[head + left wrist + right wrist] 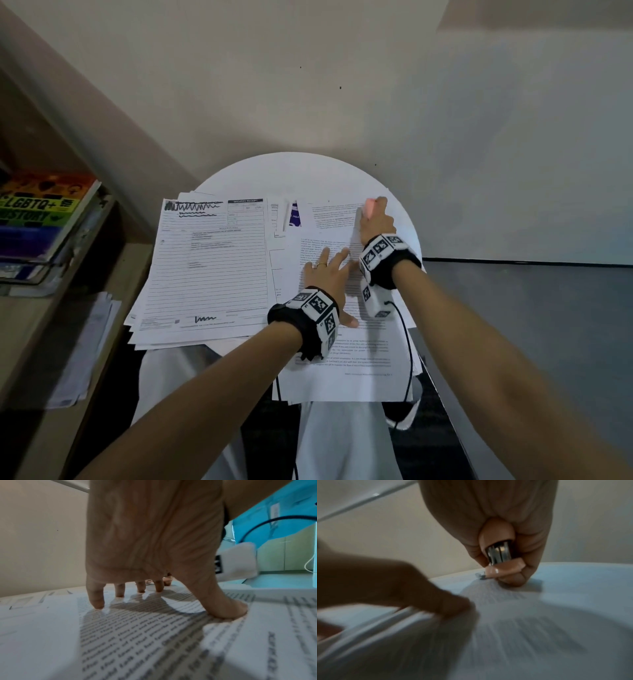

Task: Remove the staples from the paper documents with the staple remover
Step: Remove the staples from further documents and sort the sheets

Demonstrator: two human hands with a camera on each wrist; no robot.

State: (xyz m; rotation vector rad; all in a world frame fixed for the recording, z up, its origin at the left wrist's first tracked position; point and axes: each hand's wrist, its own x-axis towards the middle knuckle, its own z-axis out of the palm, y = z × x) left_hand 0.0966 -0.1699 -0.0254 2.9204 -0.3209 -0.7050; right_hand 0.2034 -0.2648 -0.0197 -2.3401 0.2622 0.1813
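A printed text document [342, 342] lies on the right half of a round white table [291, 171]. My left hand [325, 274] rests spread and flat on it, fingertips [98, 605] and thumb pressing the page [137, 635]. My right hand [375, 219] grips a pink staple remover [370, 205] at the top corner of another text sheet [332, 214]. In the right wrist view the staple remover [499, 555] shows metal jaws and a pink body, its tip down on the paper [513, 615] at a small metal bit [480, 575].
A lined delivery receipt form [209, 267] covers a pile of papers on the table's left half. A shelf with stacked books [44, 219] stands at the left, loose papers [85, 349] below it. A wall rises behind the table; a black cable [407, 342] hangs from my right wrist.
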